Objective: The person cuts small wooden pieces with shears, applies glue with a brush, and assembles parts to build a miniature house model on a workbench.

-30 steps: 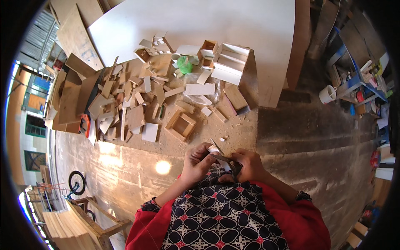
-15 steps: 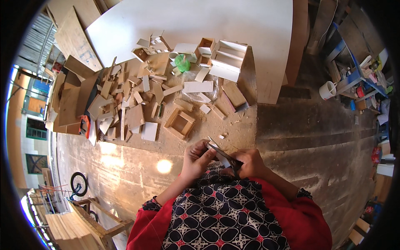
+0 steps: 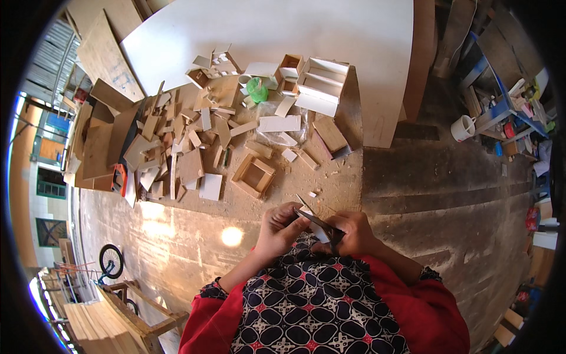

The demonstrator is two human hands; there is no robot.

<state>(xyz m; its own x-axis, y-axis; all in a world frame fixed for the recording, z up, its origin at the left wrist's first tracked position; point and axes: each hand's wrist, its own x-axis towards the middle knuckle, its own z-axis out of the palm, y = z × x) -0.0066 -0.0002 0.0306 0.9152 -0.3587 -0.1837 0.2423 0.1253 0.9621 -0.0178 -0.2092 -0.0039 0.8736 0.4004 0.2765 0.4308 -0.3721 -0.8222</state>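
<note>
At the far left, a bicycle wheel [image 3: 111,261] stands near the wall, and below it lies a stack of long pale boards [image 3: 97,323] beside a wooden frame. Next comes the left end of the worktable [image 3: 345,180], where an orange handle [image 3: 119,179] sticks up at the edge. To its right, wood scraps [image 3: 191,164] lie in a loose heap, overlapping at all angles, with a white square [image 3: 210,186] near the front edge. An open wooden box [image 3: 253,176] sits right of that, slightly turned, and a green plastic bundle [image 3: 257,89] rests farther back.

In front of the table, close to the person's body, the left hand [image 3: 278,225] has its thumb and fingers pinched on a small white strip [image 3: 319,231]. The strip is held between the two hands, by the blades of a pair of scissors [image 3: 335,235], whose tips point up and to the left. The right hand [image 3: 354,233] is curled around the dark handles.

Behind the hands, a white divided box [image 3: 322,85] stands at the back right of the table, with a brown block [image 3: 330,134] nearer. Well to the right, a white bucket [image 3: 463,128] hangs or stands beside a blue-edged bench [image 3: 501,115]; which one is unclear.
</note>
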